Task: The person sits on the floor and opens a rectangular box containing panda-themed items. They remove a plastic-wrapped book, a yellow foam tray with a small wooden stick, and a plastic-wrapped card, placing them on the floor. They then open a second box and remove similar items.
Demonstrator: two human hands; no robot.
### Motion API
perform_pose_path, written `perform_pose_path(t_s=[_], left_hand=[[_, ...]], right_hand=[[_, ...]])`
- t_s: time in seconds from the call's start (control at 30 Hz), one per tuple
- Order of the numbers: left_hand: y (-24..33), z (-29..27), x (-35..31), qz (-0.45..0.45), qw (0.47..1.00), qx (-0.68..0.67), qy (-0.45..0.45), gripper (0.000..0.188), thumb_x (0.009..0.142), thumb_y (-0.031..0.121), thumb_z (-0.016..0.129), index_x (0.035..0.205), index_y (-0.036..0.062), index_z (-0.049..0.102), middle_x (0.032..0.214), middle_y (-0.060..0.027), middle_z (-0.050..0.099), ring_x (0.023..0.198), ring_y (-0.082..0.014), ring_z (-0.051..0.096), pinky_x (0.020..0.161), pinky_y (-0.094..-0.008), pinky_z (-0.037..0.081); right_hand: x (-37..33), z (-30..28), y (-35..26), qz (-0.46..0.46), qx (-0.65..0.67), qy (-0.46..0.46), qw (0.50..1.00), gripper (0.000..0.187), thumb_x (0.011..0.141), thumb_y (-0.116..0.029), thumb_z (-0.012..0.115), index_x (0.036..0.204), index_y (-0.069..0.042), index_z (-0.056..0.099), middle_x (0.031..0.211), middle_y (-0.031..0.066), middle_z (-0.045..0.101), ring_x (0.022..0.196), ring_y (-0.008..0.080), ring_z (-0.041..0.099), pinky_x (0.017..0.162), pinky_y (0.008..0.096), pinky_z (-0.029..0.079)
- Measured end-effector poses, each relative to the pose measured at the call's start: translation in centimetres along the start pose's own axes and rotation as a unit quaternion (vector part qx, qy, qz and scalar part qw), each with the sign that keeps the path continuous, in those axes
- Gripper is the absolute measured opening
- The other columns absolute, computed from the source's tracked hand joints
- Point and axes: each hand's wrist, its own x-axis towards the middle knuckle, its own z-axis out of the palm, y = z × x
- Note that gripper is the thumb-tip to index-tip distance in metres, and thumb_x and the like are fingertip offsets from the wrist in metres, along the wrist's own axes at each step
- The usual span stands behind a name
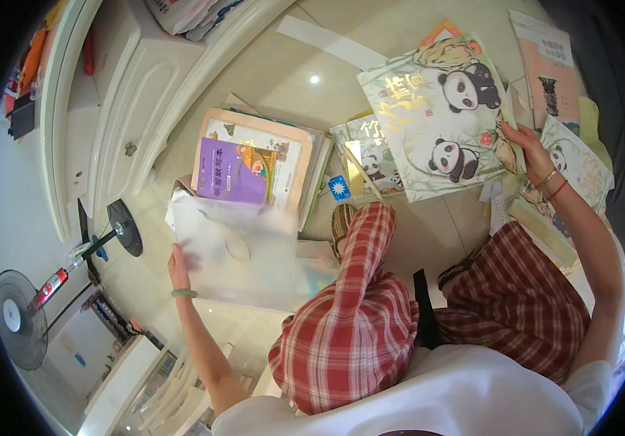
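Observation:
My left hand (pixel 181 267), with a green bangle at the wrist, is closed on the edge of a frosted see-through plastic bag (pixel 254 269); a pale cord loop shows on it, and some fingers blur behind the plastic. On the right, my right hand (pixel 532 151) grips the side of a large flat panda-printed piece (pixel 429 109) with gold lettering; whether it is a bag or a folder I cannot tell. Just beyond the plastic lie a purple booklet (pixel 231 171) and a peach-bordered book (pixel 291 156) on a stack. A smaller panda-printed piece (pixel 374 142) lies partly under the large one.
A blue card (pixel 339 189) lies by my slippered foot (pixel 341 227). Farther right are a peach book (pixel 549 69) and another panda-printed piece (pixel 581 156). A white strip (pixel 331 40) crosses the tiles. White cabinets (pixel 123 109) and a standing fan (pixel 18 320) are at left.

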Motion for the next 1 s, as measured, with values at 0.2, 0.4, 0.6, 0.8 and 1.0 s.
perform_pose_path(t_s=[0.2, 0.4, 0.6, 0.8, 1.0], left_hand=[[12.0, 9.4, -1.0, 0.359, 0.889, 0.152, 0.241, 0.027, 0.095, 0.013, 0.054, 0.117, 0.0, 0.061, 0.111, -0.0113, 0.065, 0.098, -0.0199, 0.062, 0.084, -0.0306, 0.048], [23.5, 29.3, -4.6, 0.143, 0.919, -0.292, -0.224, 0.05, 0.096, 0.025, 0.056, 0.138, 0.0028, 0.041, 0.122, -0.0137, 0.058, 0.106, -0.0217, 0.06, 0.085, -0.0327, 0.052], [28.3, 33.1, -5.0, 0.12, 0.851, -0.434, -0.271, 0.046, 0.091, 0.015, 0.064, 0.129, -0.0002, 0.043, 0.116, -0.0112, 0.061, 0.104, -0.017, 0.06, 0.089, -0.0291, 0.049], [28.3, 32.0, -8.3, 0.278, 0.868, -0.281, -0.3, 0.06, 0.081, 0.011, 0.074, 0.131, -0.0013, 0.044, 0.12, -0.0134, 0.06, 0.109, -0.0171, 0.057, 0.095, -0.0314, 0.045], [27.9, 31.4, -9.5, 0.375, 0.868, -0.199, -0.259, 0.057, 0.077, 0.013, 0.077, 0.128, 0.0019, 0.052, 0.116, -0.0105, 0.06, 0.107, -0.0218, 0.058, 0.094, -0.0343, 0.045]], right_hand=[[-0.1, 0.0, 0.0, 0.022, 0.003, -0.007, 1.0, 0.043, 0.088, -0.027, 0.067, 0.119, 0.001, 0.056, 0.114, 0.0053, 0.062, 0.1, 0.0109, 0.06, 0.087, 0.0257, 0.047], [-0.6, 0.8, -0.5, 0.028, 0.051, -0.101, 0.993, 0.05, 0.088, -0.027, 0.067, 0.128, 0.0, 0.051, 0.119, 0.0048, 0.06, 0.108, 0.0121, 0.057, 0.095, 0.028, 0.043], [-1.8, 0.3, -1.0, 0.019, -0.08, -0.131, 0.988, 0.061, 0.088, -0.027, 0.067, 0.137, -0.002, 0.042, 0.131, 0.0045, 0.052, 0.117, 0.0132, 0.049, 0.103, 0.031, 0.036], [-2.2, 0.5, -4.8, -0.139, -0.165, -0.104, 0.971, 0.072, 0.081, -0.027, 0.073, 0.14, -0.003, 0.04, 0.129, 0.0058, 0.054, 0.116, 0.0154, 0.05, 0.101, 0.031, 0.038], [-5.3, 2.5, -10.1, -0.294, -0.461, -0.129, 0.827, 0.06, 0.077, -0.018, 0.075, 0.131, -0.007, 0.05, 0.123, 0.0112, 0.059, 0.108, 0.0247, 0.057, 0.094, 0.0349, 0.045]])
